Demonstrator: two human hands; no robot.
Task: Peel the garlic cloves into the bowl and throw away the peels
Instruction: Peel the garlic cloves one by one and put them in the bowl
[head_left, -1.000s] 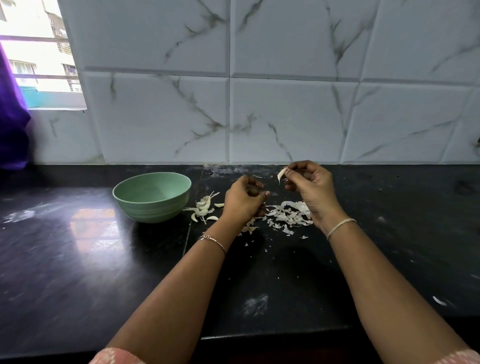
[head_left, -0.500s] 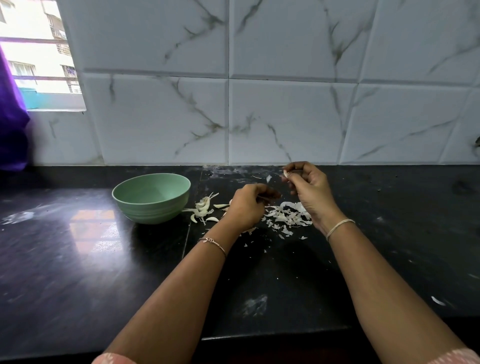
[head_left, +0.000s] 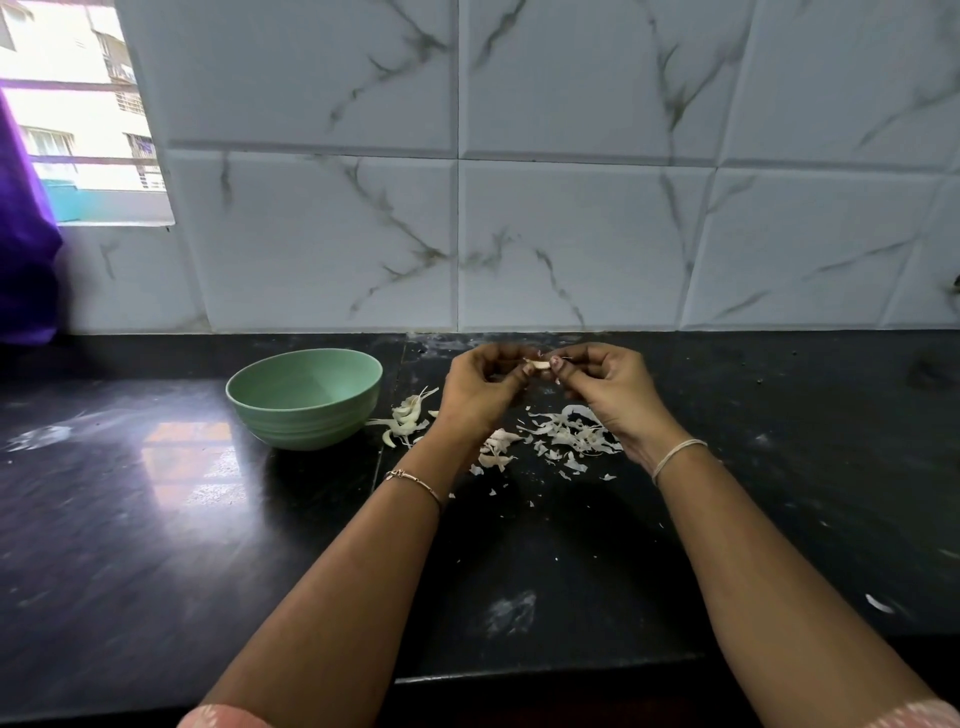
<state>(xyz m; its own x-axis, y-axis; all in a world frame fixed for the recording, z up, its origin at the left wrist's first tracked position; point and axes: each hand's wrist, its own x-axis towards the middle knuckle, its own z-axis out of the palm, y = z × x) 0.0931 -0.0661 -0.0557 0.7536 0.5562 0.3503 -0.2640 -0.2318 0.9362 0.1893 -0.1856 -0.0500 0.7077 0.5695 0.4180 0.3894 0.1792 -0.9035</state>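
Small garlic clove (head_left: 540, 365): light, firm, likely slippery when stripped. Left hand (head_left: 483, 389) and right hand (head_left: 608, 387), each grip pinching one end, best hold.

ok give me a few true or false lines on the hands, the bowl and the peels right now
1. The left hand and the right hand both pinch one garlic clove between them. True.
2. The bowl stands to the right of the hands. False: the green bowl stands to their left.
3. Peels lie scattered on the black counter below the hands. True.
4. The left wrist is bare. False: it wears a thin bracelet.
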